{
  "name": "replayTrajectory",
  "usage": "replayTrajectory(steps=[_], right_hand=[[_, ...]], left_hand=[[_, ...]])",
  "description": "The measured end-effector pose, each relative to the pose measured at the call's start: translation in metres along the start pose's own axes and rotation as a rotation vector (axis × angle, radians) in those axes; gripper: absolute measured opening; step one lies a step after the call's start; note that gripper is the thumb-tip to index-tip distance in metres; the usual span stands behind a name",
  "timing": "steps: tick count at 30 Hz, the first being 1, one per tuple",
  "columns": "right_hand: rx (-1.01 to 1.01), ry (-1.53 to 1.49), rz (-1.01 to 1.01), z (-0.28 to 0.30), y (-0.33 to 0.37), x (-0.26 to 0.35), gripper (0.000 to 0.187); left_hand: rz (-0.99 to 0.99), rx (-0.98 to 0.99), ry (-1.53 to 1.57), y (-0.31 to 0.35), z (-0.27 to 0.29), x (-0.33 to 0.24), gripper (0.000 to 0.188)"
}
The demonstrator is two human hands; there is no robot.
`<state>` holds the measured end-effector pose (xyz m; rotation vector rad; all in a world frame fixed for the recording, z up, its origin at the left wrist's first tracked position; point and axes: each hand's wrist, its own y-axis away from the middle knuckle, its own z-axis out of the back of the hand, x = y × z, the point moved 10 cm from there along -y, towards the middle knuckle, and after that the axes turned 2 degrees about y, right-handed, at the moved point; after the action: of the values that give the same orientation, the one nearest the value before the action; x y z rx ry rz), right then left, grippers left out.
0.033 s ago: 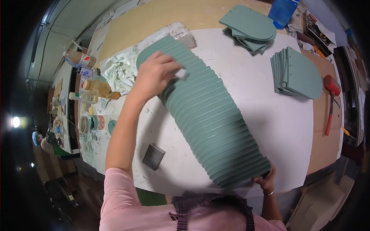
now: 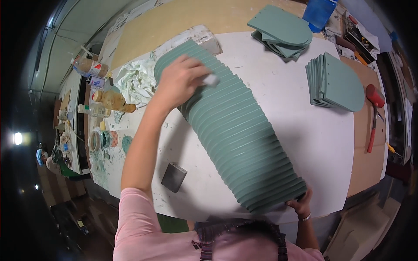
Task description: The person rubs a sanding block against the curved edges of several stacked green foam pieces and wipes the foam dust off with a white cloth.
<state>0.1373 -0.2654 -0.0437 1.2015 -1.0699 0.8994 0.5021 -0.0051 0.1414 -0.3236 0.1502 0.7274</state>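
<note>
A long row of green round-ended panels point(image 2: 241, 135), pressed side by side, runs slantwise across the table. Over its far part reaches my left hand point(image 2: 180, 80), fingers closed on a small white block point(image 2: 211, 80); the block is smeared by motion and seems to touch the panel edges. My right hand point(image 2: 301, 204) grips the row's near right end, some of its fingers hidden behind the last panel. On the table left of the row lies a dark grey block point(image 2: 174, 177).
Two further piles of green panels point(image 2: 278, 28) point(image 2: 337, 82) lie at the far right, near a blue container point(image 2: 319, 15). A red mallet point(image 2: 374, 98) rests at the right edge. Leftward are a crumpled white cloth point(image 2: 137, 82), bottles point(image 2: 114, 101) and an open jar point(image 2: 109, 138).
My left hand has shifted slightly to the right with the white block. The right hand and the row of panels stay as they were.
</note>
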Motion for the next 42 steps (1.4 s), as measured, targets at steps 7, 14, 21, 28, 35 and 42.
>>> replayTrajectory(steps=[7, 14, 21, 28, 35, 42], right_hand=[[0.001, 0.036, 0.06, 0.003, -0.001, -0.003, 0.089], [0.015, 0.058, 0.058, -0.002, -0.002, 0.007, 0.087], [0.004, 0.024, 0.058, 0.0, -0.004, 0.007, 0.084], [0.016, -0.022, 0.057, -0.001, -0.006, 0.008, 0.082], [0.018, 0.024, 0.062, 0.001, -0.002, 0.005, 0.086], [0.013, 0.037, 0.065, 0.0, -0.003, 0.004, 0.089]], left_hand=[[-0.136, -0.158, 0.108, -0.059, -0.007, -0.017, 0.031], [0.036, 0.024, -0.084, -0.028, -0.009, 0.015, 0.031], [0.018, -0.015, -0.217, -0.046, -0.003, -0.011, 0.03], [0.082, -0.125, -0.157, -0.05, 0.001, -0.006, 0.025], [0.225, -0.134, -0.107, -0.034, 0.001, 0.005, 0.024], [0.146, -0.2, -0.168, -0.043, -0.008, -0.015, 0.023]])
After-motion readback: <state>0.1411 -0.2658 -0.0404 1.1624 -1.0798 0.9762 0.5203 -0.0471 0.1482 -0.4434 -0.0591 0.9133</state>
